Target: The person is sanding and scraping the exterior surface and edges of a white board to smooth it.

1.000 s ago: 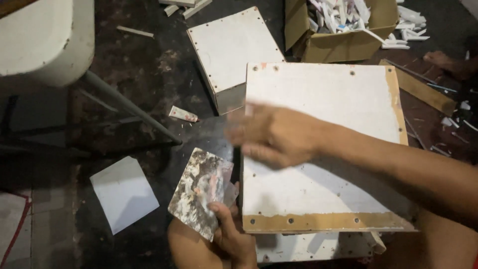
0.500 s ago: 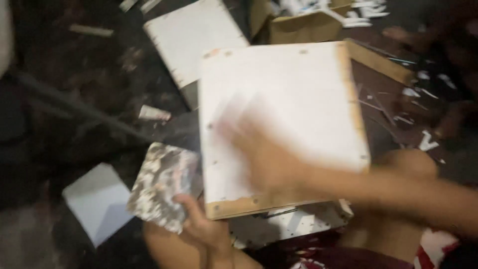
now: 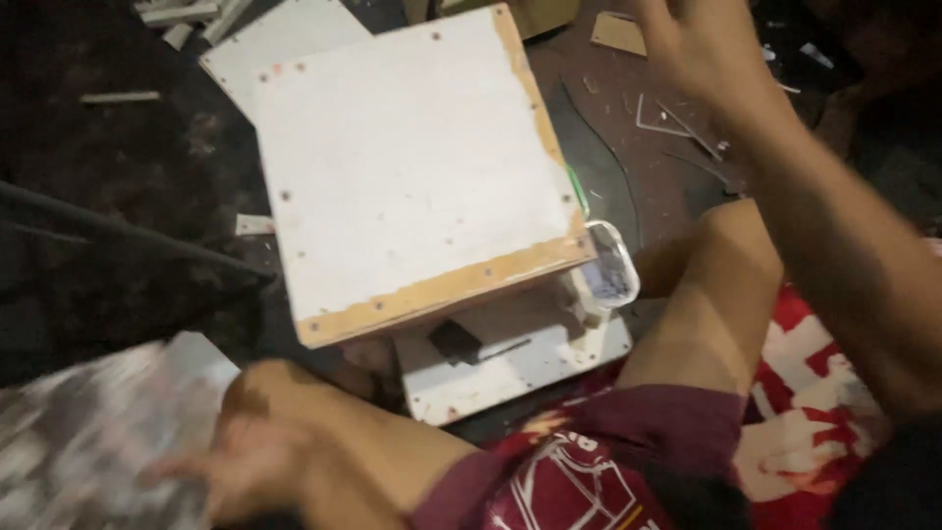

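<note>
Floor: dark, littered with white scraps.
Board: large white square panel lying centre, resting on a smaller white block.
Left hand: near left, blurred, touching a mottled sheet; finger state unclear.
Right hand: hovering far right, fingers spread, holding nothing.

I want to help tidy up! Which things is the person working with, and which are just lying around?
Working with:
- white board box
- speckled sheet at the left hand
- right hand, raised, holding nothing

Lying around:
- small clear cup
- second white board
- wood scraps
</note>
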